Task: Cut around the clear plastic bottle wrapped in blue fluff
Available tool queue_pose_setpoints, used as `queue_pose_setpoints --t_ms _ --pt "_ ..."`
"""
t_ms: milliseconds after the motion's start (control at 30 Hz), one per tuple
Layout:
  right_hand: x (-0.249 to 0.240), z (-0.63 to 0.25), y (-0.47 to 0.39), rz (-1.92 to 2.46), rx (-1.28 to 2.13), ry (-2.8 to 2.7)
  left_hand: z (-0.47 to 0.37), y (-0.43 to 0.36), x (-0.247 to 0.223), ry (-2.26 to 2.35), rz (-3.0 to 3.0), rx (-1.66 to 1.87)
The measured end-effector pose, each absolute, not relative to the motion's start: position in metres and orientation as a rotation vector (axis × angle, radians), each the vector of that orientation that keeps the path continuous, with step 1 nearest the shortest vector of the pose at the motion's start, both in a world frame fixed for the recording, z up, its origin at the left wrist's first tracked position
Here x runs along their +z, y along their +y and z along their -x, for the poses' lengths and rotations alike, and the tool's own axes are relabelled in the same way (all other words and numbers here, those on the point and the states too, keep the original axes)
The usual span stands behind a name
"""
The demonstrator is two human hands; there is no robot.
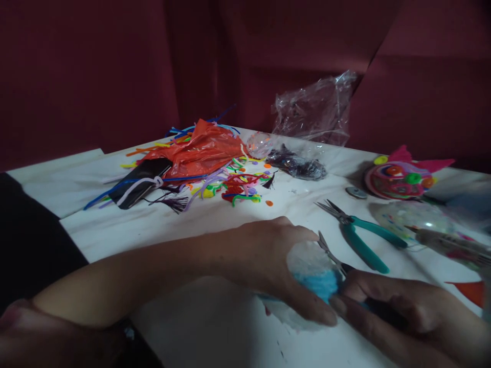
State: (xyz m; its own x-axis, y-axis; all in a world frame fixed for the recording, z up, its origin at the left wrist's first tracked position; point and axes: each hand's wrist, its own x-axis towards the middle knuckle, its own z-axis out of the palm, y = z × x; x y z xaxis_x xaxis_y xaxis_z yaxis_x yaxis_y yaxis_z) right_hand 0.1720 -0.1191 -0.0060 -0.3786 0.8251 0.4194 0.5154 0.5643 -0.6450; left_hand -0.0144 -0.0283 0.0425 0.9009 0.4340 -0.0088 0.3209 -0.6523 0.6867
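Scissors in your right hand, probably snipping the ball your left hand cups; pliers at 2 o'clock.

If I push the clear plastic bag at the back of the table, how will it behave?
The clear plastic bag looks thin and crinkled, so it is probably very light and floppy. It stands loosely puffed up, so a push would likely crumple or slide it rather than roll it.

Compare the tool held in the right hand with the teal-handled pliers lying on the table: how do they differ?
The held tool is gripped by the right hand, its tips against a white-and-blue ball; the teal pliers lie untouched on the table. The held tool's handles are hidden; the teal ones show fully. Both have slim, pointed metal tips.
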Motion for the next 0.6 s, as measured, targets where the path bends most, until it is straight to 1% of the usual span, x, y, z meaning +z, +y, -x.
queue_pose_setpoints --t_ms 300,467,600 --pt "-0.011 -0.175 -0.119 1.089 0.625 -2.042 0.014 -0.022 0.038 0.518 -2.266 0.178" --pt "-0.007 -0.178 -0.120 1.298 0.585 -1.987 0.014 -0.023 0.039 0.581 -2.156 0.204" --pt "-0.004 -0.210 -0.123 1.459 0.537 -1.935 0.013 -0.021 0.037 0.689 -1.972 0.334"
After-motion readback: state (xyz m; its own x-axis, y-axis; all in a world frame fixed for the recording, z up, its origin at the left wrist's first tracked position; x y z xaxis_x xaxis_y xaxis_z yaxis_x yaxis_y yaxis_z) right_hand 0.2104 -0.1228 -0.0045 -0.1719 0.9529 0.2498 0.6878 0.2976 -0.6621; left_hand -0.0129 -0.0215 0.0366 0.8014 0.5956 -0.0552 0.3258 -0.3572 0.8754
